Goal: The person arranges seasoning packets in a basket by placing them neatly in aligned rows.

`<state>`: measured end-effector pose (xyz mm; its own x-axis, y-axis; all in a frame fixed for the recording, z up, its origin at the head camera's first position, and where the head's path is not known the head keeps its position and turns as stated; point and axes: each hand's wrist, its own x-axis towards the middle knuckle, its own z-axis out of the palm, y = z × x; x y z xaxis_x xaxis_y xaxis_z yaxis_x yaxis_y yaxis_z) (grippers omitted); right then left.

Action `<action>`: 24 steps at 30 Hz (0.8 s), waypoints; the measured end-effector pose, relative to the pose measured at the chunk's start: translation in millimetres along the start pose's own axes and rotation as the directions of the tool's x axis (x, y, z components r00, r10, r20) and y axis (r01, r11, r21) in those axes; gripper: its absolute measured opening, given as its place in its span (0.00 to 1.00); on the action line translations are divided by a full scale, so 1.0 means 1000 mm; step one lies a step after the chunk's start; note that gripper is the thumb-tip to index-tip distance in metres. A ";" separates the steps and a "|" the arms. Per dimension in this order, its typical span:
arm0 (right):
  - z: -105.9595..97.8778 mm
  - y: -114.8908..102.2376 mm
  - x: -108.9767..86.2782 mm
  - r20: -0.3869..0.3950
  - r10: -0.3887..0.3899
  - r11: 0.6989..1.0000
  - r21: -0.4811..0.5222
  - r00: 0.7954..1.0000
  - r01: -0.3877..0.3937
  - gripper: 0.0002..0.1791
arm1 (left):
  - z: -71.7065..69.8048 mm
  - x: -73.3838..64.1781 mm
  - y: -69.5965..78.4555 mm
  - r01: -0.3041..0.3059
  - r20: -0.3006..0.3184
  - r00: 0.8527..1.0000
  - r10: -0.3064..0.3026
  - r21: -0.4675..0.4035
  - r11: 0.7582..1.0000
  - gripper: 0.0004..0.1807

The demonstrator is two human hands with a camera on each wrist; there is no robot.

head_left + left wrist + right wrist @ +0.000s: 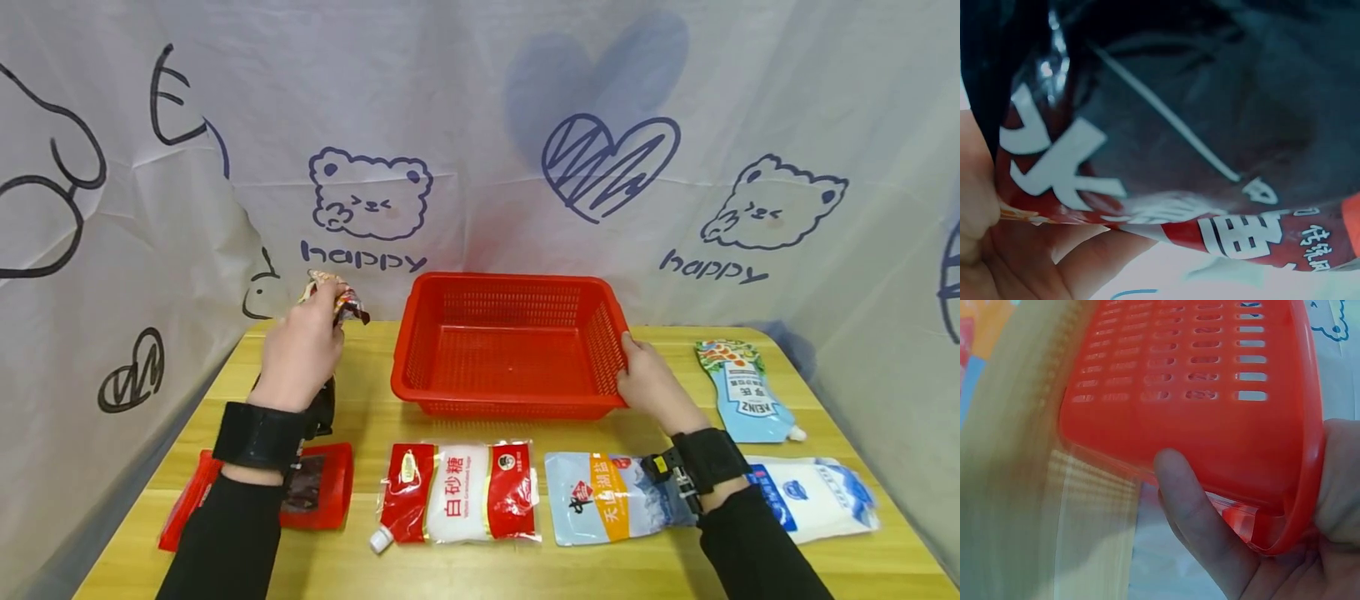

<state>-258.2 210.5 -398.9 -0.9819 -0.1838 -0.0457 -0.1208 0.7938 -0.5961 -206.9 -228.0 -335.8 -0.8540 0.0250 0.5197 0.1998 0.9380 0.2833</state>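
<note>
Backdrop cloth (487, 92): stood behind everything, white, drawn with hearts, bear heads and the word "happy".
Surface (450, 575): was yellowish wood-grain and carried the basket and the packages.
Red plastic basket (517, 406): sat at the far middle of the surface, slotted in its walls, nothing inside it.
Red-and-dark packet (330, 487): lay at the near left, partly hidden by the left sleeve (225, 533) — one packet or two, I could not tell.
White granulated sugar pouch (459, 493): lay flat in front of the basket, red and white, its white cap (381, 540) at the near left corner.
Lake salt pouch (600, 500): lay just right of the sugar, blue and orange, its right end under the right wrist.
White-and-blue packet (825, 500): lay at the near right, partly behind the right wristband (708, 461).
Heinz pouch (750, 400): lay at the far right, its cap toward the near right.
Printed packet (352, 308): hung dark and red at the left of the basket, crumpled at the top.
Left hand (296, 350): pinched that packet near its top.
Right hand (654, 379): curled round the basket's right rim — one finger lay along the outer wall.
</note>
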 end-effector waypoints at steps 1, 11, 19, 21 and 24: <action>0.000 0.001 0.000 -0.004 -0.004 1.000 0.005 1.000 0.004 0.37 | -0.001 -0.002 0.006 -0.004 -0.015 1.000 0.004 -0.008 1.000 0.25; 0.004 0.003 0.000 -0.061 -0.024 1.000 -0.013 0.998 0.023 0.36 | 0.000 -0.021 0.057 -0.085 -0.192 0.980 0.059 -0.131 0.988 0.31; 0.006 0.002 -0.004 -0.085 0.032 0.999 0.042 0.996 -0.029 0.35 | 0.008 -0.039 0.091 -0.163 -0.236 0.965 0.116 -0.191 0.968 0.35; 0.006 0.002 -0.006 -0.099 0.032 0.998 0.049 0.995 -0.027 0.35 | 0.009 -0.042 0.099 -0.176 -0.249 0.960 0.125 -0.194 0.965 0.34; 0.006 0.002 -0.008 -0.126 0.027 0.999 0.049 0.992 -0.021 0.34 | 0.011 -0.046 0.109 -0.193 -0.268 0.954 0.136 -0.200 0.961 0.34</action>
<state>-249.9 210.3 -405.0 -0.9954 -0.0878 0.0391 -0.0927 0.7683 -0.6333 -150.9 -123.4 -337.5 -0.6585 0.0583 0.7503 0.4527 0.8272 0.3330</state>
